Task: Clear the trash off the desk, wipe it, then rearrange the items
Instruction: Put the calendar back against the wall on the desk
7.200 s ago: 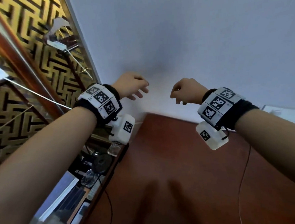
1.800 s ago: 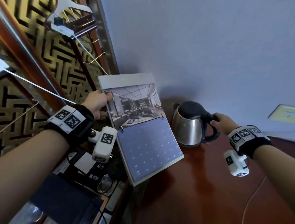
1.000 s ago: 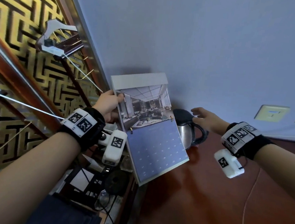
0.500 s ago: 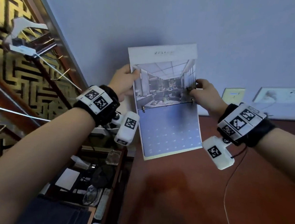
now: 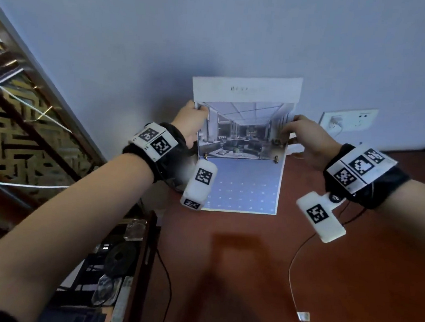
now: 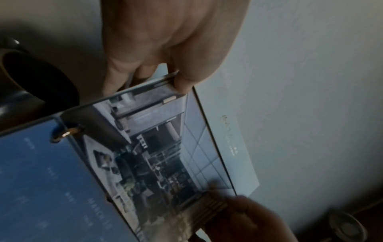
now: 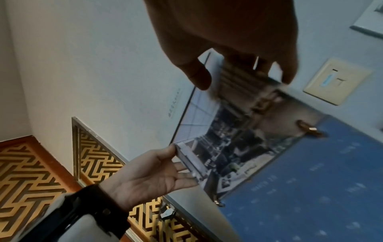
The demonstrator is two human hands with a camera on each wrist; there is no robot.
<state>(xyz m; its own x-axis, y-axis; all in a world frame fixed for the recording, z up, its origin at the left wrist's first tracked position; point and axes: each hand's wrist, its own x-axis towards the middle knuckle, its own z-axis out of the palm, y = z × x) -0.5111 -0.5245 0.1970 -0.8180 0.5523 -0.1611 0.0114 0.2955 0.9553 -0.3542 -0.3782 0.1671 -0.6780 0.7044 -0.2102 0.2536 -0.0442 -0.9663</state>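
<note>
A white cable [image 5: 297, 266] trails over the red-brown counter [image 5: 349, 286] nearest me. Beyond it, at twelve o'clock, my left hand [image 5: 190, 123] and right hand [image 5: 307, 140] each pinch a side edge of the calendar [image 5: 243, 148], held against the wall [image 5: 216, 34], a socket plate [image 5: 349, 119] at two o'clock.

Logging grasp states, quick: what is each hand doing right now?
Left hand: holding the calendar by its left edge, thumb in front.
Right hand: holding the calendar's right edge, fingers curled on it.

Bare desk top [image 5: 286, 281] in front of the calendar [image 5: 243, 148], only a thin cable [image 5: 292, 276] across it.
</note>
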